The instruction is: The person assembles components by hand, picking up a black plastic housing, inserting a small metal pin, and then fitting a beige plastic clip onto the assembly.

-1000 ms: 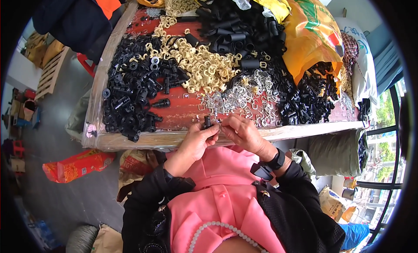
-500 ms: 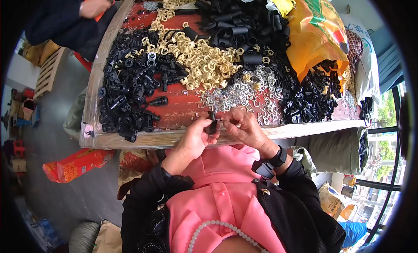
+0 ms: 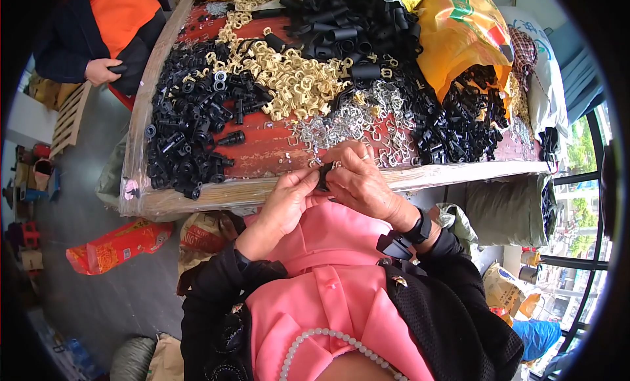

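Above a grey floor [image 3: 85, 250], a red table [image 3: 261, 152] bears an orange bag [image 3: 469, 43] of black parts [image 3: 487, 77], while the left hand [image 3: 287, 198] and right hand [image 3: 364, 186] pinch a black piece [image 3: 323, 177].

Daylight Blazes In From Three O'Clock

And what a glare from the window [image 3: 582, 213], dark bars crossing bright panes, sweeping from three down to four o'clock, green foliage [image 3: 581, 242] showing outside! Up at two, a blue-grey curtain [image 3: 572, 85] hangs in folds; pale wall [image 3: 538, 7] peeks in between one and two. Swing across: grey floor [image 3: 85, 204] spreads around nine, a slatted wooden frame [image 3: 70, 122] tilts just above it, and the red-topped table [image 3: 256, 148] with its wooden edge dominates twelve!
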A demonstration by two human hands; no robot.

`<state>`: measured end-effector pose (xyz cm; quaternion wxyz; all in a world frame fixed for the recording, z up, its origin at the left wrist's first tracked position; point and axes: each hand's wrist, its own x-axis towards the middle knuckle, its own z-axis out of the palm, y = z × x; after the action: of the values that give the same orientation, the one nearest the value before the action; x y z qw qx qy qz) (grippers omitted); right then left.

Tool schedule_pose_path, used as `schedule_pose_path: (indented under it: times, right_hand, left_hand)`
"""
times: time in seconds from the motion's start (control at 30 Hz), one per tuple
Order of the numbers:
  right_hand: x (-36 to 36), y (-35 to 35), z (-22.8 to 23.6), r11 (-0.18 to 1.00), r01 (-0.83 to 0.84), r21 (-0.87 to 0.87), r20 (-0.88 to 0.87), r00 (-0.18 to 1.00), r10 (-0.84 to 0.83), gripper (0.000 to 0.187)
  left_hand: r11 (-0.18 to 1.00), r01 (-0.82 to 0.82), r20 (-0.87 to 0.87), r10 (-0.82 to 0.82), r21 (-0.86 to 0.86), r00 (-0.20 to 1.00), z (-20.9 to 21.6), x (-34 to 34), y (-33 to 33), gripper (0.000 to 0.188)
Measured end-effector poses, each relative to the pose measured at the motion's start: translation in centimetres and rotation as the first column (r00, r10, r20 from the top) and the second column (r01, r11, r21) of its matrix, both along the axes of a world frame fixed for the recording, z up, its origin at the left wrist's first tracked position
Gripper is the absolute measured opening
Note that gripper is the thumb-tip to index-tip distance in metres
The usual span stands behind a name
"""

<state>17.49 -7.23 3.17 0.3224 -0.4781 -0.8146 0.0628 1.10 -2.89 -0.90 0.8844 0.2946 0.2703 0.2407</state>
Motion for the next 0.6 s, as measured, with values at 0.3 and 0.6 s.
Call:
schedule_pose_path:
  times: [0.3,0.6]
  right_hand:
    - [-0.1,1.1,-0.8,0.987,0.015,-0.163,-0.031,0.999,-0.02,0.014]
    - [0.4,1.6,-1.5,0.972,-0.018,-0.236,-0.081,0.997,-0.001,0.016]
  left_hand:
    - [0.997,0.054,-0.032,-0.053,0.047,0.998,-0.2,0.2,0.3,0.029]
    - [0.989,0.135,-0.074,-0.131,0.055,0.989,-0.2,0.1,0.8,0.03]
